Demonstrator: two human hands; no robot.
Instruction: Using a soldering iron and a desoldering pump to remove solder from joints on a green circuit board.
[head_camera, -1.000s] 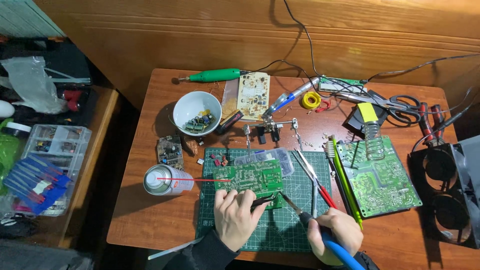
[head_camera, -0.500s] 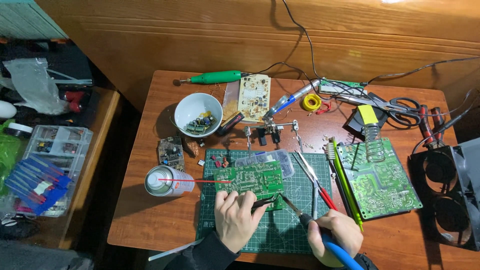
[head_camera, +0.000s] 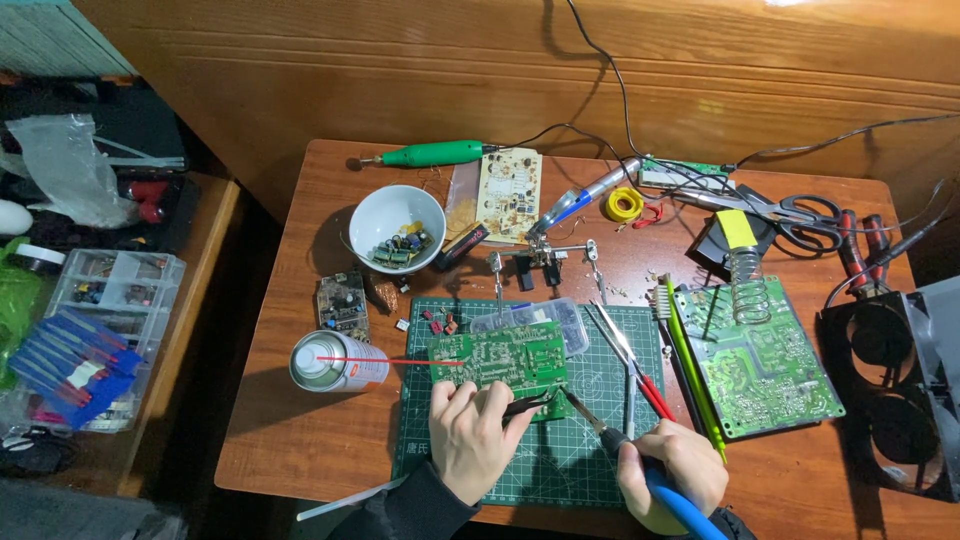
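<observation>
The left hand (head_camera: 470, 440) is pinching a pair of black tweezers (head_camera: 527, 405), its fingers closed around them, tips reaching the near edge of the green circuit board (head_camera: 500, 355) lying just ahead of it on the cutting mat (head_camera: 590, 460). The right hand (head_camera: 672, 470) is gripping a blue-handled soldering iron (head_camera: 640, 462), fist closed, tip angling toward the same board edge. A spray can (head_camera: 335, 362) is lying left of the left hand.

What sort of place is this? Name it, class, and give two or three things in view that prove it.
Most likely a home electronics repair bench. The right hand holds a soldering iron to a green circuit board on a cutting mat, and a white bowl holds loose components.
</observation>
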